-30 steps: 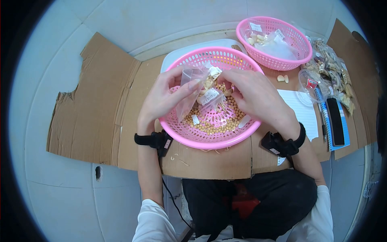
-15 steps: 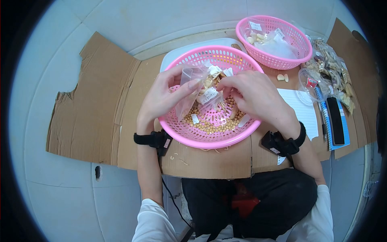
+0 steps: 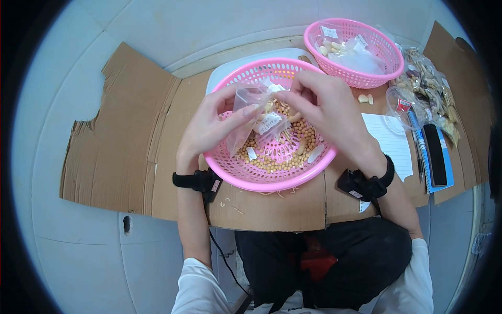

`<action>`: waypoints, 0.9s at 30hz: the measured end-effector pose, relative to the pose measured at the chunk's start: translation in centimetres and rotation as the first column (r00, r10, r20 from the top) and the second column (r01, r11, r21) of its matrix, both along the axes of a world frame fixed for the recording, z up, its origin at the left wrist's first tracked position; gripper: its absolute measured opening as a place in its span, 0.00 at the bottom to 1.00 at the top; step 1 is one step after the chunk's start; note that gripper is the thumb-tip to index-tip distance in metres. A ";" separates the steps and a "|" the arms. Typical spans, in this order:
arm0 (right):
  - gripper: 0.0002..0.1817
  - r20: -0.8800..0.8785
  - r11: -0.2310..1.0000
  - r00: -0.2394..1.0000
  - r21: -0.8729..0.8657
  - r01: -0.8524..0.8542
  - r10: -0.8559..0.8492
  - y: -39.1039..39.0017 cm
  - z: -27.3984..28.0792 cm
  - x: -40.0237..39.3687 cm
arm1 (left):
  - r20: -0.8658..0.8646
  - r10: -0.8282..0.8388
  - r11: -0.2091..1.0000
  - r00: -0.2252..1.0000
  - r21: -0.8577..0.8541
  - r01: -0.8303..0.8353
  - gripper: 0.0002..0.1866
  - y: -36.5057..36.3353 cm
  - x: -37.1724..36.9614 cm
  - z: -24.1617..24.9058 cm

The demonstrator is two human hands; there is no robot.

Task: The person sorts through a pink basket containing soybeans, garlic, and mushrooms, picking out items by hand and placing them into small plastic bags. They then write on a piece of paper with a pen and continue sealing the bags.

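Your left hand [image 3: 209,123] pinches the bag [image 3: 239,135] between thumb and fingers, the bag lying just right of your palm, over the basket [image 3: 269,186]. Your right hand [image 3: 334,110] is curled near its top edge; I cannot tell whether it grips anything. Beans [image 3: 312,140] lie below.

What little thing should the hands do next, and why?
Maybe the right hand should spread the clear bag a bit wider: the left hand holds it over the front pink basket, and the right fingers are close to its upper edge.
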State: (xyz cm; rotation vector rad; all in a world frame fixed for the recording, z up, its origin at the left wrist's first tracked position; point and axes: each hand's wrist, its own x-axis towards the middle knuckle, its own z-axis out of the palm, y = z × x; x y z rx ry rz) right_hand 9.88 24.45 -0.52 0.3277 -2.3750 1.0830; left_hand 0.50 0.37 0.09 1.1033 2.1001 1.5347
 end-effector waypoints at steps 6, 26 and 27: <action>0.14 -0.155 0.981 0.988 -0.192 -0.014 -0.016 -0.6 -0.6 -0.7 | -0.090 -0.031 0.999 0.995 -0.010 0.031 0.35 -0.1 -0.2 -0.2; 0.10 -0.231 0.968 0.967 -0.195 -0.156 0.109 -0.6 -0.5 -0.3 | -0.078 -0.059 0.994 0.995 -0.094 0.052 0.38 -0.2 -0.5 -0.2; 0.10 -0.192 0.983 0.979 -0.158 -0.093 0.062 -0.4 -0.7 -0.5 | -0.087 -0.061 0.996 0.994 -0.075 0.055 0.37 -0.3 -0.6 -0.4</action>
